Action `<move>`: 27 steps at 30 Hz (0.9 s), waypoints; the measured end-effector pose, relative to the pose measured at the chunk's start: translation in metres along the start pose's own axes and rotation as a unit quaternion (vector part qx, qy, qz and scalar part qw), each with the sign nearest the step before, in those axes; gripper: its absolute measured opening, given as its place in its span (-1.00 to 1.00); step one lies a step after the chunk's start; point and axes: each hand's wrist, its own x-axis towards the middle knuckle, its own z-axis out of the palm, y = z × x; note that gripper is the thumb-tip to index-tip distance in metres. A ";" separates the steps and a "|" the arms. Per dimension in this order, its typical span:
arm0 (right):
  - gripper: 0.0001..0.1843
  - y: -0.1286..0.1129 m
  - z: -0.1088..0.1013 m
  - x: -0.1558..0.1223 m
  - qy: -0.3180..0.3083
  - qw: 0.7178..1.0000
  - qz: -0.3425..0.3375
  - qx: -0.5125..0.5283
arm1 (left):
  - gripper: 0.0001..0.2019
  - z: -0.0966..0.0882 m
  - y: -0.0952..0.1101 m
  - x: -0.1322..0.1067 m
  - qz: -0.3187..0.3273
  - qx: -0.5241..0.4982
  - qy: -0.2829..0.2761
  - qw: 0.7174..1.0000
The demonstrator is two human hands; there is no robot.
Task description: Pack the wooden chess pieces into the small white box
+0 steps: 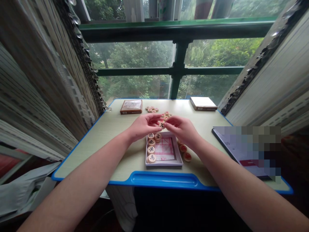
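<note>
A shallow white box tray [180, 159] lies near the table's front edge, with several round wooden chess pieces [151, 149] lined along its left side. Both hands hover just above its far end. My left hand [142, 127] and my right hand [182, 129] meet fingertip to fingertip, pinched together on one chess piece [161, 125] marked with a black character. More loose pieces [185, 153] lie on the table right of the tray, partly under my right wrist, and others [152, 109] sit farther back.
A brown box lid [131, 106] lies at the back left of the blue-rimmed table [164, 180], and a flat box [203, 103] at the back right. A dark-edged board or tablet [241, 148] rests at the right. Curtains flank the window behind.
</note>
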 end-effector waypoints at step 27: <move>-0.86 -0.020 -0.014 -0.011 -0.238 0.924 -0.094 -0.283 | -0.80 -0.016 -0.016 0.008 -0.001 0.287 0.034 0.957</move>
